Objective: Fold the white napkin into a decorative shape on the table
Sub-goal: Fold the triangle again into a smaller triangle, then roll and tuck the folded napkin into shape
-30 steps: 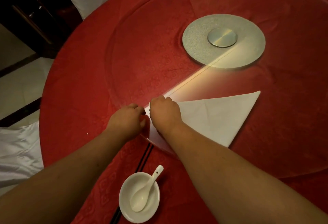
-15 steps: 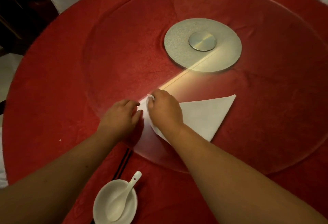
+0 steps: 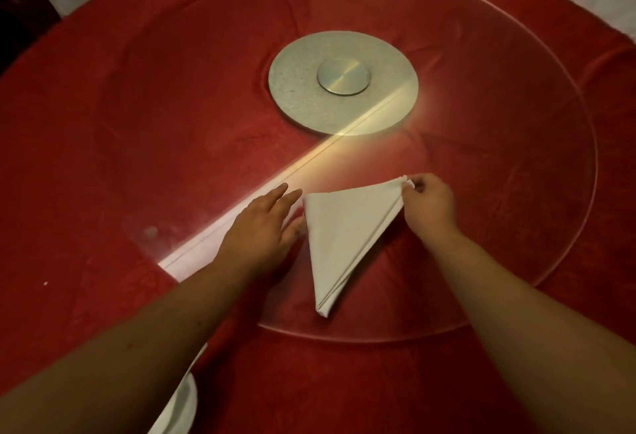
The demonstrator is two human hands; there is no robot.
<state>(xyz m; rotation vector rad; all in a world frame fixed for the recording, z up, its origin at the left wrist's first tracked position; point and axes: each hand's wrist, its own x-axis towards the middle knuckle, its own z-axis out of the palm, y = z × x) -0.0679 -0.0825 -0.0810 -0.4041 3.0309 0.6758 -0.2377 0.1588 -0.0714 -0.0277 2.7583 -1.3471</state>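
Your right fingers (image 3: 418, 186) pinch the napkin's (image 3: 339, 230) far corner, keeping the stacked layers lined up, while your left hand (image 3: 263, 223) lies open and flat, thumb against the left edge, probably to stop the cloth sliding. The napkin sits as a narrow triangle on the glass (image 3: 516, 261), its near tip just inside the rim. Bare glass lies beyond and to the right for the next fold.

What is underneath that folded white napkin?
The napkin lies on a clear glass turntable, with the red tablecloth showing through around it. The patch directly beneath the napkin is covered.
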